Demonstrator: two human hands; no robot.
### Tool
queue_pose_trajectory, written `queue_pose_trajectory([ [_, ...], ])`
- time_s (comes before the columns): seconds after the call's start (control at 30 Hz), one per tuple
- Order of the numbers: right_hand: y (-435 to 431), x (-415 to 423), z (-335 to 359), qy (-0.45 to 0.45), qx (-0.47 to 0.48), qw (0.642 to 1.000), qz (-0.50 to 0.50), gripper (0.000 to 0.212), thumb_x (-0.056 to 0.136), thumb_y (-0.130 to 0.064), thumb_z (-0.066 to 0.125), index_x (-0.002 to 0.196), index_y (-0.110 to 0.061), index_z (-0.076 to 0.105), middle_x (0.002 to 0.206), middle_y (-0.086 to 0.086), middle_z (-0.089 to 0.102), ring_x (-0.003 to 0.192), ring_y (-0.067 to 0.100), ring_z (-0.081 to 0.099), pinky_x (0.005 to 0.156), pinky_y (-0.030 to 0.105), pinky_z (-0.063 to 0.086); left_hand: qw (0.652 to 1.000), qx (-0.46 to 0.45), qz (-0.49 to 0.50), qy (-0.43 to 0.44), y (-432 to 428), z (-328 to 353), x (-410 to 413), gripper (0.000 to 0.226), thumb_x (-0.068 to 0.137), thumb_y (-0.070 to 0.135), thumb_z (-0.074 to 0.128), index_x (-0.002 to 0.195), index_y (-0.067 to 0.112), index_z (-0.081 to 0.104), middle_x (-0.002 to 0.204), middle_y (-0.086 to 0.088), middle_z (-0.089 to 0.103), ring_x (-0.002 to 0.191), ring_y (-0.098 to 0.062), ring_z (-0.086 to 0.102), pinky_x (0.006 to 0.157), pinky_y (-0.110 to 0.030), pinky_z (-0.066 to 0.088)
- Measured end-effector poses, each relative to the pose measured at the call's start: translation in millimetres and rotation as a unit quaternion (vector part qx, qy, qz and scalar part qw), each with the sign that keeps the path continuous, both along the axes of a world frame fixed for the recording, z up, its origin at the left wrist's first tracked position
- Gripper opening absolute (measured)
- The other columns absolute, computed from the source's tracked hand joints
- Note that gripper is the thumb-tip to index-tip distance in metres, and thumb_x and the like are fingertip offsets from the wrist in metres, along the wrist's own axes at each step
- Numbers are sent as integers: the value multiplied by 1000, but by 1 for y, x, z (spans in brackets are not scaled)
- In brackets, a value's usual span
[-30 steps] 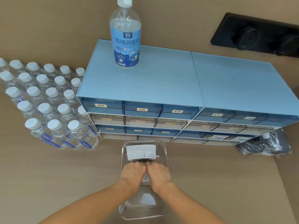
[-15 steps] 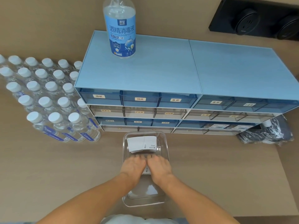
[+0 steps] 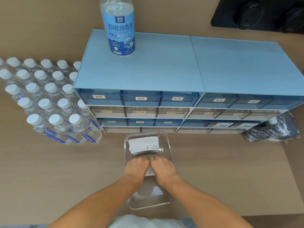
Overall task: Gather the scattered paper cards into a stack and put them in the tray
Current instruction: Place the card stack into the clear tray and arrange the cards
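White paper cards [image 3: 144, 144] lie in a loose stack at the far end of the clear tray [image 3: 169, 201] on the tabletop [image 3: 65, 170]. Mid-tray, the left hand [image 3: 135, 168] and right hand [image 3: 162, 167] sit side by side, each grip closed on a second bunch [image 3: 149, 172]. No cards show outside the tray, so the task looks nearly done. What is left is to let go and perhaps merge the two piles.

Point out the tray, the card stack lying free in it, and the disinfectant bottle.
tray [image 3: 148, 193], head view, bare floor at its near end.
card stack [image 3: 142, 144], head view, middle of the top card.
disinfectant bottle [image 3: 120, 32], head view, its blue label.
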State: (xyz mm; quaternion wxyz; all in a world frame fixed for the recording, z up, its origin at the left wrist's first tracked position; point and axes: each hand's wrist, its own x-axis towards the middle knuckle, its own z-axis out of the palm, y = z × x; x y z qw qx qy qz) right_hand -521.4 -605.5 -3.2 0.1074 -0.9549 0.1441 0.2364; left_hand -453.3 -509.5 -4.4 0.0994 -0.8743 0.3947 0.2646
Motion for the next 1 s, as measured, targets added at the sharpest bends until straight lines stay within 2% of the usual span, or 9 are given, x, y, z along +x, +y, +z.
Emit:
queue_pose_trajectory([
  [0.27,1,0,-3,-12,35,999,-35,54,78,12,60,127,-6,46,129,13,53,124,30,46,97,40,48,1000,21,18,11,-7,2,-2,57,77,-7,67,128,6,45,123,-11,55,120,-31,51,90,-45,53],
  [0.5,-2,-3,-5,-18,51,997,-51,52,82,10,56,130,-8,46,131,12,53,125,29,45,98,39,48,1000,8,-3,16,-9,2,-2,58,80,1,67,132,7,41,128,-10,52,121,-31,48,94,-38,50],
  [0.63,0,-5,-6,-21,50,997,-63,53,81,11,58,129,-8,46,130,11,53,125,28,44,96,39,49,997,-29,58,49,-9,-2,-11,56,80,-4,61,130,7,39,131,-12,45,125,-33,39,99,-36,44],
  [0.77,3,-5,-8,-20,36,997,-71,42,86,6,55,125,-7,47,129,11,53,126,27,42,93,38,50,989,-64,123,59,-4,-6,-18,54,79,-8,58,128,8,41,132,-9,43,126,-31,33,98,-34,46],
  [0.9,0,-5,-10,-19,34,997,-63,38,88,3,53,124,-8,47,129,11,52,126,28,41,94,38,49,984,-84,147,58,-4,-6,-20,49,80,-8,55,125,8,44,131,-8,46,124,-28,35,97,-34,46],
  [1.0,-1,-4,-10,-15,32,998,-45,45,83,8,58,124,-7,46,128,11,51,125,29,41,93,38,49,985,-83,140,58,-5,-6,-21,51,80,-6,57,127,8,44,131,-7,46,123,-29,36,97,-32,45],
])
